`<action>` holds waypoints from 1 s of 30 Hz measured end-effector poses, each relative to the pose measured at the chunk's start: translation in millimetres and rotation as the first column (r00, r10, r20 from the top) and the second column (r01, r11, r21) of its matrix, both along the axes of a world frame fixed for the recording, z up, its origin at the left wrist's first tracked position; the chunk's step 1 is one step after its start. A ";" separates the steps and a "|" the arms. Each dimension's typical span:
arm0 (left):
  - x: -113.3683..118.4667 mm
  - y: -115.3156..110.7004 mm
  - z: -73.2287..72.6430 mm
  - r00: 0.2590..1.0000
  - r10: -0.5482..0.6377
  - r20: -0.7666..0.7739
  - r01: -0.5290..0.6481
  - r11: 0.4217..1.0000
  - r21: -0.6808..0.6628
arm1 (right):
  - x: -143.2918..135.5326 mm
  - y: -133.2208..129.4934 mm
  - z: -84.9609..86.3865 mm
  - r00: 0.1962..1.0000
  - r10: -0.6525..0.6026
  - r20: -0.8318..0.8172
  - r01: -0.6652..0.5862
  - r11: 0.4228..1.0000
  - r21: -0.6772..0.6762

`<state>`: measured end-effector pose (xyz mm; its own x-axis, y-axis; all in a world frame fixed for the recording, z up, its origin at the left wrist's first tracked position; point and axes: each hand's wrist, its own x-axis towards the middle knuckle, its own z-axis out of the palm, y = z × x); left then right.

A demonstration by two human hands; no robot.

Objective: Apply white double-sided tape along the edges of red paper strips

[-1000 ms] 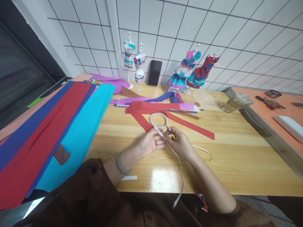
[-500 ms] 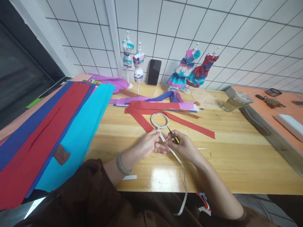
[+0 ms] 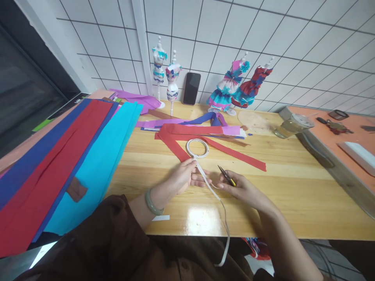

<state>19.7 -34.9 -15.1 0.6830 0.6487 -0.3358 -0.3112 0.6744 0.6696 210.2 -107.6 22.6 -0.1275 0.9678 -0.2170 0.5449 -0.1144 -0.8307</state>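
A narrow white roll of double-sided tape (image 3: 187, 150) rests on the table, its loose strip (image 3: 209, 183) running toward me and hanging past the front edge. My left hand (image 3: 187, 175) pinches that strip between thumb and forefinger close to the roll, the other fingers stretched out behind it. In my right hand (image 3: 238, 189) are small black-and-yellow thread snips (image 3: 227, 177), their points toward the roll. A thin pale piece (image 3: 215, 186) curls from the right fingertips to the strip; where it joins is unclear.
Red crepe paper strips (image 3: 237, 155) lie behind the roll. Wide coloured paper sheets (image 3: 111, 148) cover the left side. Small dress forms (image 3: 172, 78), dressed figures (image 3: 224, 89) and a phone (image 3: 191, 89) stand along the wall. A cup of liquid (image 3: 288, 127) is at right.
My right hand has drawn away to the right with the snips, a thin piece stretching from its fingertips. My left hand stays nearly in place on the tape strip.
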 end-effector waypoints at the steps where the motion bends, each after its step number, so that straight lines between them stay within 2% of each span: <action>1: 0.1 0.1 0.0 1.000 0.005 -0.008 -0.005 1.000 0.001 | 2.9 -2.4 -0.4 1.000 0.008 0.002 -0.008 1.000 -0.007; 10: 0.6 -0.5 -4.9 0.999 -0.037 0.012 0.036 0.998 0.047 | 16.1 -10.3 -8.4 0.993 -0.100 -0.057 0.098 0.995 -0.035; 17: 1.2 -2.0 -3.5 0.998 -0.029 -0.061 0.036 0.992 0.123 | 18.7 -5.6 -10.8 0.995 -0.096 -0.025 0.094 0.994 -0.058; 22: -0.3 0.7 -6.3 0.998 0.036 -0.060 -0.030 0.994 0.105 | 22.7 -6.4 -10.8 0.989 -0.149 -0.007 0.149 0.989 -0.004; 27: 3.0 0.5 -5.4 0.992 0.126 0.004 -0.126 0.985 0.121 | 20.5 -9.8 -15.4 0.971 -0.229 -0.071 0.218 0.967 -0.133; 30: 4.9 0.3 -4.9 0.984 0.177 -0.002 -0.174 0.971 0.165 | 19.7 -10.5 -17.3 0.966 -0.244 -0.087 0.232 0.964 -0.131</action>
